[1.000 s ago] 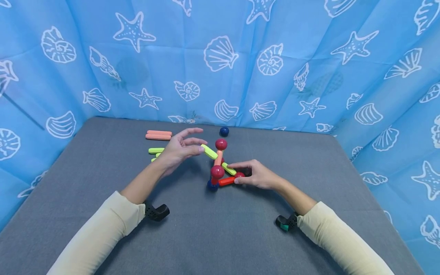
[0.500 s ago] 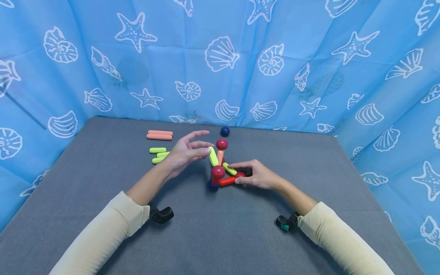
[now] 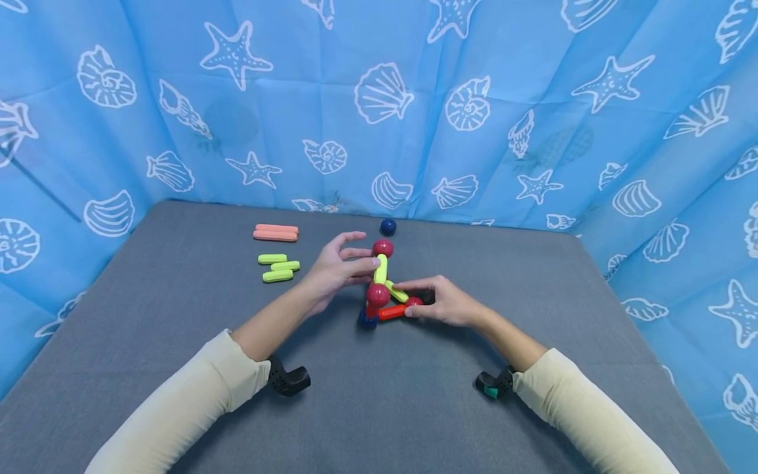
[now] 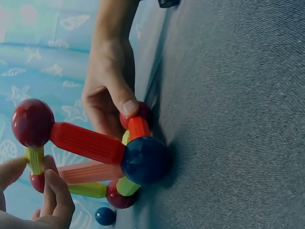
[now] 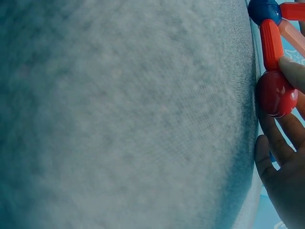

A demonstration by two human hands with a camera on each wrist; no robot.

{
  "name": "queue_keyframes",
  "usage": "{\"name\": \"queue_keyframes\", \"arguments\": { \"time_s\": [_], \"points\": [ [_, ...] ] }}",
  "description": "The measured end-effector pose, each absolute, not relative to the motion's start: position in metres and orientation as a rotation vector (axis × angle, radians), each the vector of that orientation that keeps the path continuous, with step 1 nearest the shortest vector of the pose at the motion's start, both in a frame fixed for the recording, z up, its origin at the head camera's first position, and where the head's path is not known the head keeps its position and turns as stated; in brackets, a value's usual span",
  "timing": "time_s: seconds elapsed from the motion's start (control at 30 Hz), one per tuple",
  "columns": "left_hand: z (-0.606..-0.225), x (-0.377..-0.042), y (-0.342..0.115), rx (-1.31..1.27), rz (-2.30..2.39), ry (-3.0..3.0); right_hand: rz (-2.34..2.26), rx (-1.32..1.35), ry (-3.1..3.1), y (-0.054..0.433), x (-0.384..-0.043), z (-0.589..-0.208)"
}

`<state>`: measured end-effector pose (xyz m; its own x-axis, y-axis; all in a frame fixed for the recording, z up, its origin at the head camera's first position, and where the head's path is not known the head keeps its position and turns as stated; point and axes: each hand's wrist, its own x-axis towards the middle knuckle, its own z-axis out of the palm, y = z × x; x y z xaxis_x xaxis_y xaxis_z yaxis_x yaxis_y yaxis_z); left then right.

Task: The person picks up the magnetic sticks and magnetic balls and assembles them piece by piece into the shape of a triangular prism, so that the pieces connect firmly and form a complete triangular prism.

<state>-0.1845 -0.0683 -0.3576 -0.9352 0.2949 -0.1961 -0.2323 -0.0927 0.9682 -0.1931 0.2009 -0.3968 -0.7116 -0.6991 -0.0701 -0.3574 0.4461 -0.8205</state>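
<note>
A structure of balls and magnetic-looking rods stands in the middle of the table. My left hand [image 3: 334,270] pinches a yellow-green rod [image 3: 381,268] at its upper level; in the left wrist view this rod [image 4: 35,161] spans two red balls, touching the nearer ball [image 4: 33,122]. Thumb and fingers of my right hand [image 3: 447,301] hold a dark red ball [image 5: 276,93] at the structure's lower right corner. From that ball a bright red rod [image 5: 271,45] runs to a blue ball [image 4: 147,161] on the table. A salmon rod [image 4: 90,171] slants up from the blue ball.
Several loose yellow-green rods [image 3: 278,276] lie left of the structure, with salmon rods [image 3: 276,233] behind them. A single blue ball [image 3: 387,227] rests near the back edge of the grey table [image 3: 367,408]. A blue shell-patterned curtain [image 3: 414,151] hangs behind.
My left hand has moved right and swung the yellow-green rod from a slant on the left into line between the two upper red balls. My right hand has stayed in place.
</note>
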Motion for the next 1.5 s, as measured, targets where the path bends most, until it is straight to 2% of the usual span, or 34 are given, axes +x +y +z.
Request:
{"name": "queue_keyframes", "arguments": {
  "time_s": [0.2, 0.33, 0.53, 0.8, 1.17, 1.3, 1.5],
  "points": [
    [-0.360, -0.186, -0.070, 0.062, 2.054, 1.869, -1.164, -0.883, 2.302, 0.200, -0.192, -0.396],
    [-0.368, -0.181, -0.078, 0.218, 1.926, 2.043, -1.166, -0.894, 2.308, 0.200, -0.192, -0.396],
    [-0.385, -0.160, -0.083, 0.530, 1.415, 2.381, -1.168, -0.931, 2.324, 0.201, -0.192, -0.394],
    [-0.398, -0.149, -0.066, 0.604, 1.212, 2.646, -1.078, -0.971, 2.407, 0.199, -0.189, -0.391],
    [-0.397, -0.173, -0.079, 0.691, 1.242, 2.643, -0.950, -1.005, 2.445, 0.193, -0.170, -0.385],
    [-0.397, -0.186, -0.083, 0.709, 1.279, 2.565, -1.016, -0.985, 2.388, 0.196, -0.174, -0.382],
    [-0.398, -0.197, -0.084, 0.693, 1.280, 2.515, -1.067, -0.841, 2.621, 0.199, -0.187, -0.384]
  ]
}}
